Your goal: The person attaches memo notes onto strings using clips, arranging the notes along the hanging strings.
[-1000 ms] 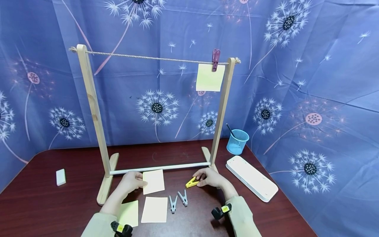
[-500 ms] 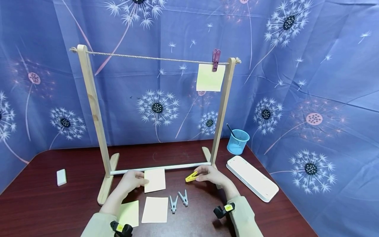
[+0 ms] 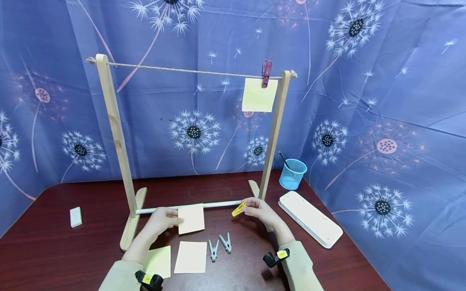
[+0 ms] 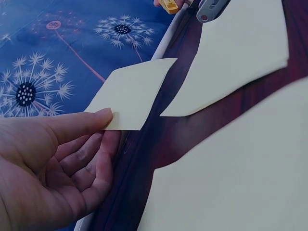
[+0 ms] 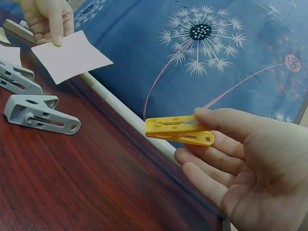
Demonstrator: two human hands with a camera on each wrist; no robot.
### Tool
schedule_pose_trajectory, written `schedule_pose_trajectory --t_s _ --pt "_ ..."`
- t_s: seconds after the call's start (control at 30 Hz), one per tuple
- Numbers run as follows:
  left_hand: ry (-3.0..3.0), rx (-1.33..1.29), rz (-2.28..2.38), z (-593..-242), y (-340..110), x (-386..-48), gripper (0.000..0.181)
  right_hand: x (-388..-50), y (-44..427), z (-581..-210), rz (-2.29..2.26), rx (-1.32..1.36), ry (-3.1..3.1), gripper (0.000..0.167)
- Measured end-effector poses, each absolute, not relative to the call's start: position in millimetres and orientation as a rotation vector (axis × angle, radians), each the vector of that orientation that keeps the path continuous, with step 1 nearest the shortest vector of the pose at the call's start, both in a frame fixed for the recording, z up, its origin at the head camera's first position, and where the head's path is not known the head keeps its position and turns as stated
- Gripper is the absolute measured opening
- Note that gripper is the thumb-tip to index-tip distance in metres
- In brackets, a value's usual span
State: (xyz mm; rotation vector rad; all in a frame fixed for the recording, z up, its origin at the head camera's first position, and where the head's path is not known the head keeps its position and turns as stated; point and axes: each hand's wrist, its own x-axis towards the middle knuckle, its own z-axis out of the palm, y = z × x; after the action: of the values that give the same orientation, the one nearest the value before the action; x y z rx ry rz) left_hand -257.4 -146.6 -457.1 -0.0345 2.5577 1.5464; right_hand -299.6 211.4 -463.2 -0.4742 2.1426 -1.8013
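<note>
My left hand (image 3: 162,221) pinches a pale yellow sticky note (image 3: 191,219) by its left edge, between thumb and fingers; the left wrist view shows this note (image 4: 132,91) held up off the table. On the other side, my right hand (image 3: 263,212) holds a yellow clothespin (image 3: 238,209) by its handle end, thumb on top, as the right wrist view shows. Two grey clothespins (image 3: 213,250) lie on the table between the hands. Beside them is another pale note (image 3: 190,257), and a greenish note (image 3: 159,262) lies partly behind the left forearm.
A wooden frame (image 3: 117,137) carries a rope (image 3: 182,70) across its top and a white bar (image 3: 218,205) low down. A purple clothespin (image 3: 266,74) fixes a green-yellow note (image 3: 259,96) at the rope's right end. Nearby stand a blue mesh cup (image 3: 292,174) and white case (image 3: 310,219).
Both hands have risen slightly from the table, the left with the note and the right with the yellow clothespin. The clothespin has turned in the right fingers.
</note>
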Motion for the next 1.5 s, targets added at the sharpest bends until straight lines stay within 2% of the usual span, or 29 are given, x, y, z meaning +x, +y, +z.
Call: schedule_pose_trajectory --t_s 1.1,1.5 --pt "2.516 -0.030 1.634 -453 -148 -256 0.048 -300 204 -464 -1.887 -0.403 2.117 0.057" --pt "2.557 -0.084 1.663 -454 -139 -256 0.037 -299 202 -465 -1.908 -0.429 2.129 0.051"
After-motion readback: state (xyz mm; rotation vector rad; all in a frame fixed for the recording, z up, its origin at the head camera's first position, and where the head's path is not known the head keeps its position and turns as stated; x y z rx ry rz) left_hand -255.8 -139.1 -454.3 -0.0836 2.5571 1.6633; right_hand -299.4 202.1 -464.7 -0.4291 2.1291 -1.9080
